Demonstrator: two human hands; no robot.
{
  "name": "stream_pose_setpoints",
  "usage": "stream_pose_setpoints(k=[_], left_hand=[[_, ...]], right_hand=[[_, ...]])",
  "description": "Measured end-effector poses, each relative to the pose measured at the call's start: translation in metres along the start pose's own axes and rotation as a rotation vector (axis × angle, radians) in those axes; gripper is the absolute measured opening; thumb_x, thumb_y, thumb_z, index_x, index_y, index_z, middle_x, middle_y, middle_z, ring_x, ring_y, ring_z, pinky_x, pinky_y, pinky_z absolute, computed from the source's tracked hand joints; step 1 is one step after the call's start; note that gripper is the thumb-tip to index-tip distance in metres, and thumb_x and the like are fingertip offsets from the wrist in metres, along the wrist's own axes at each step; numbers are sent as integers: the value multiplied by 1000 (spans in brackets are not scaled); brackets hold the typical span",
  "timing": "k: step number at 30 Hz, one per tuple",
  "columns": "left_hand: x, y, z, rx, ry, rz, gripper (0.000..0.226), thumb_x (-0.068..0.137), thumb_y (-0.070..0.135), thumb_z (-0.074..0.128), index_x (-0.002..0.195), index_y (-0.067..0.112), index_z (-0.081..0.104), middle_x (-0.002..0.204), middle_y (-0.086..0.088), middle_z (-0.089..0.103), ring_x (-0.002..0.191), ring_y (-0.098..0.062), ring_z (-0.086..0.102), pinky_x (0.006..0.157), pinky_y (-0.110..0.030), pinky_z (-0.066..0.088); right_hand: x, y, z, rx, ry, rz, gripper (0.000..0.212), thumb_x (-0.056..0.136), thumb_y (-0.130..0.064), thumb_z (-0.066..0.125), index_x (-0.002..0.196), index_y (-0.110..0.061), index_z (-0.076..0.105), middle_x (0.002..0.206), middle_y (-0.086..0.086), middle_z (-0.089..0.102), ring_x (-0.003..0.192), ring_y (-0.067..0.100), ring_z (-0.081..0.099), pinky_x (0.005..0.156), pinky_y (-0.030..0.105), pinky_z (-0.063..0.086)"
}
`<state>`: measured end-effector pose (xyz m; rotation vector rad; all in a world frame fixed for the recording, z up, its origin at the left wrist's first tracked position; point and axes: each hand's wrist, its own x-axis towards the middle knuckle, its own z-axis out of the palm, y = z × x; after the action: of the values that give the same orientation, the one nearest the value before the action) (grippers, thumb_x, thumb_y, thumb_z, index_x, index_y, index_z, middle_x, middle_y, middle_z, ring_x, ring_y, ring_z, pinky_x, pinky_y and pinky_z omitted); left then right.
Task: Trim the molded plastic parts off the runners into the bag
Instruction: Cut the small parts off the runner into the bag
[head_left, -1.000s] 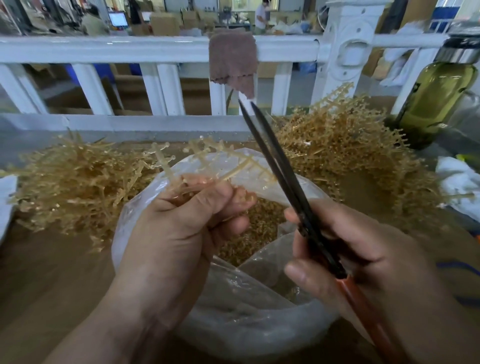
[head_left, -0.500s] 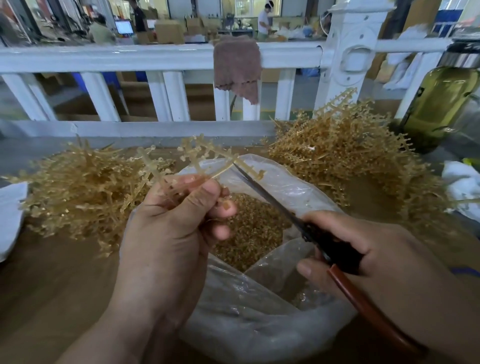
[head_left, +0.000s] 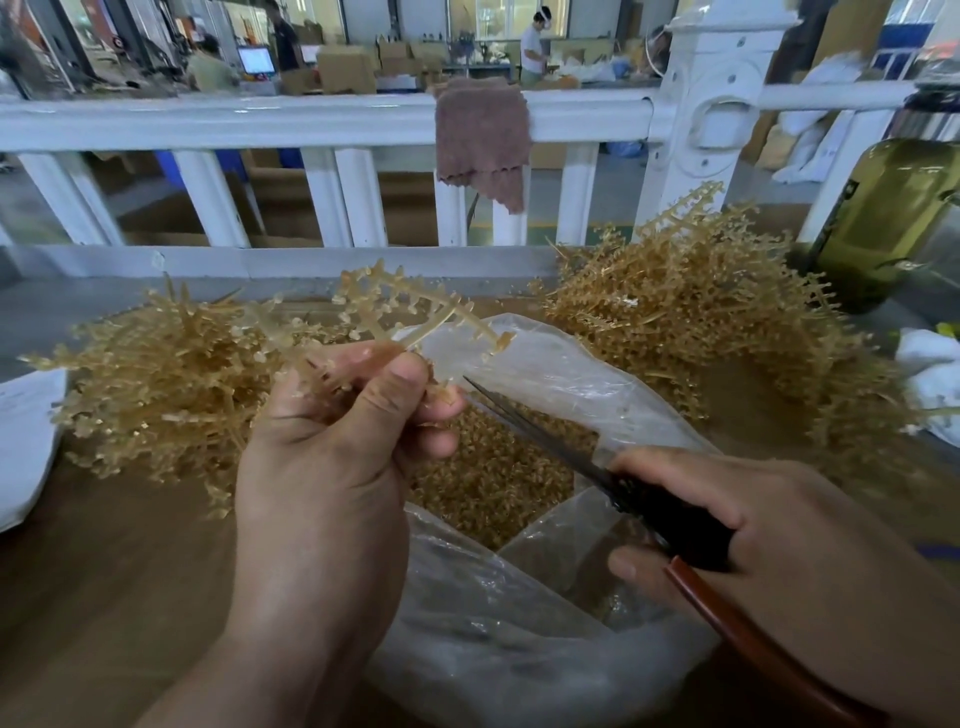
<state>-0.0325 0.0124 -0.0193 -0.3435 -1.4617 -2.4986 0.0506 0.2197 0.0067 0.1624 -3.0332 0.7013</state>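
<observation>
— Above the clear plastic bag (head_left: 571, 374), how is the pale amber branched plastic runner (head_left: 426, 304) held?
— It is pinched at its stem by the thumb and fingers of the left hand (head_left: 327, 467). Light, springy, brittle handling is expected. Dark-bladed scissors (head_left: 550, 439), blades nearly together, are gripped by the right hand (head_left: 810, 545), tips just beside it.

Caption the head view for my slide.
Left hand pinches a tan runner over the open plastic bag of trimmed parts; right hand aims scissors at it.
</observation>
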Motion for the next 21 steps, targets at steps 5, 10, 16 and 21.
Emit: stream_pose_setpoints(k=[5,10,16,21], left_hand=[[-2,0,1,58,17,50,15,80,22,75,76,36,72,76,-2,71,70,-16,73,54,-21,53],[-3,-1,1,126,-24,124,12,79,29,79,79,39,71,76,-2,71,70,-16,72,54,-21,53],[-4,-4,0,167,-39,170,6,79,37,74,83,41,72,78,2,73,69,-14,72,53,-22,53],[-3,-6,-1,131,-52,140,4,79,36,74,82,37,73,73,-1,73,67,-14,72,50,-22,52]], right_hand=[[-2,-2,-3,10,13,-15,53,68,-80,47,118,-63,46,98,-38,62,88,-13,60,62,17,50],[-3,-3,-3,0,16,-41,45,71,-76,48,113,-58,51,92,-35,63,82,-10,61,57,18,49],[-4,-3,-1,18,54,-86,43,73,-73,52,113,-56,53,91,-34,62,82,-10,61,64,14,50],[-4,-3,-1,18,68,-117,41,76,-69,55,113,-51,57,87,-30,64,79,-10,61,70,10,46]])
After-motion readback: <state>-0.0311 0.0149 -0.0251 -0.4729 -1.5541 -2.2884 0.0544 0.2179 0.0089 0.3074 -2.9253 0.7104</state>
